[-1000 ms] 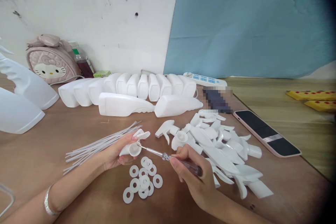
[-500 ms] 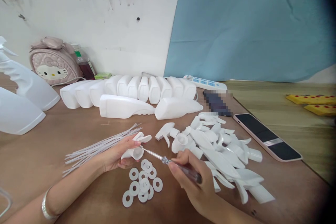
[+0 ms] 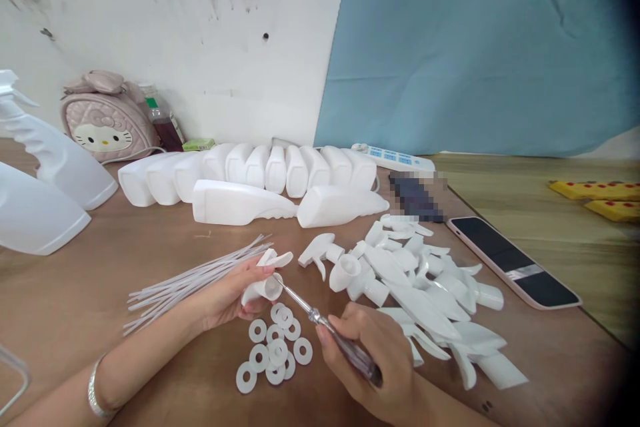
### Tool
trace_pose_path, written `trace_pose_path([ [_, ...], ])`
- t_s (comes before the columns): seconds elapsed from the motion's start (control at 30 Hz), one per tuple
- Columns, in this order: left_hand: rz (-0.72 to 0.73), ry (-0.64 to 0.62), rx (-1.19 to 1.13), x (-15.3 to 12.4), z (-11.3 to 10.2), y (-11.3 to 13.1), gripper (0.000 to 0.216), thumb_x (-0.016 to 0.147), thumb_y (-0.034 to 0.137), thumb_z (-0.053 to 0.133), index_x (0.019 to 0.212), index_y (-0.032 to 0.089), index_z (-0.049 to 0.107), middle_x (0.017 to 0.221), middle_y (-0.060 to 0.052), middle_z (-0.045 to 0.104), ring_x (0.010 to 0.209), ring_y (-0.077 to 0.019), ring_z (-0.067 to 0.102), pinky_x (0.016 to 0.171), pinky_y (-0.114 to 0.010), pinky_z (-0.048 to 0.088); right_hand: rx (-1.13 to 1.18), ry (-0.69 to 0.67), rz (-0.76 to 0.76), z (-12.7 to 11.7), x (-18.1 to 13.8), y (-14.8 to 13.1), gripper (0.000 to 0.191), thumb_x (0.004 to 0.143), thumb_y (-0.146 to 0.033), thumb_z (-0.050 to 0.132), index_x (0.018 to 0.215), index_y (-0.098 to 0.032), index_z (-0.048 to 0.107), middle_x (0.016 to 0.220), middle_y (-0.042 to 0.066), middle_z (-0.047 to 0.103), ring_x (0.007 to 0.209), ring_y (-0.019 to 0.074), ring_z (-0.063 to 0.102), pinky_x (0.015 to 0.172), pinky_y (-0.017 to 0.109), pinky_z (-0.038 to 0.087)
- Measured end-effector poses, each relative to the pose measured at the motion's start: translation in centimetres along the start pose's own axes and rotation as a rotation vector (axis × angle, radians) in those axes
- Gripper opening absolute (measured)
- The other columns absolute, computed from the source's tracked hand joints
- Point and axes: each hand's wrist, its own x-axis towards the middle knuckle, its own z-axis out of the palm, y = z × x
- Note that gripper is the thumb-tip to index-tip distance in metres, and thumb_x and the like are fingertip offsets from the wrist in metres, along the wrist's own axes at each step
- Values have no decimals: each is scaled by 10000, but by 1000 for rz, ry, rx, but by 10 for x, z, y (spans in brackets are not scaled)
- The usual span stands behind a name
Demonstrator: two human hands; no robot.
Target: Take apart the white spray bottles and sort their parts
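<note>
Between the fingers of my left hand point(image 3: 227, 297) is a white trigger sprayer head point(image 3: 271, 287), its round collar facing me and to the right. My right hand point(image 3: 373, 353) is closed round the clear handle of a screwdriver point(image 3: 313, 315). The metal tip reaches the rim of the collar; whether it is inside or only touching I cannot tell. Just below my left hand lie several flat white washers point(image 3: 278, 351), some overlapping. Thin white dip tubes point(image 3: 195, 283) are spread behind my left forearm. Right of my hands is a heap of white trigger sprayer heads point(image 3: 417, 280).
White bottles point(image 3: 245, 202) lie along the back of the table, and larger spray bottles point(image 3: 65, 153) stand at left. A pink bag point(image 3: 107, 120) and a dark drink bottle point(image 3: 166, 123) are by the wall. Toward the right edge are a phone point(image 3: 515, 260) and a power strip point(image 3: 397, 159).
The screwdriver's handle has dropped lower, so its shaft slants more steeply toward the collar. My left hand and the sprayer head have shifted slightly right, along with the whole view.
</note>
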Motion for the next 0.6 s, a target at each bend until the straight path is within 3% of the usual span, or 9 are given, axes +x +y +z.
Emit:
trace_pose_path([
  [0.17, 58, 34, 24, 1, 7, 1, 357, 756, 437, 598, 930, 195, 402, 678, 6, 575, 384, -12, 380, 345, -112, 216, -97, -23, -63, 5, -2, -1, 191, 745, -67, 556, 796, -212, 441, 532, -43, 447, 440, 103, 408, 442, 243, 324],
  [0.3, 18, 9, 57, 0, 7, 3, 344, 741, 446, 601, 871, 186, 418, 606, 20, 558, 324, 0, 287, 310, -115, 131, -24, -36, -72, 3, -2, -1, 190, 749, -66, 551, 796, -209, 435, 536, -49, 437, 442, 96, 399, 441, 237, 313],
  [0.43, -37, -50, 48, -4, 5, 7, 313, 727, 434, 601, 796, 176, 438, 488, 53, 499, 282, 6, 183, 284, -125, 64, 176, -119, 190, -3, 0, 2, 187, 806, -136, 506, 703, -214, 370, 574, -50, 401, 483, 86, 399, 473, 226, 330],
  [0.6, -101, -99, 3, -4, -5, 7, 317, 731, 415, 608, 884, 166, 484, 499, 42, 507, 292, 12, 178, 289, -118, 69, 454, -150, 442, -6, 3, 5, 246, 862, -217, 444, 654, -215, 313, 534, -67, 308, 468, 83, 316, 456, 225, 287],
])
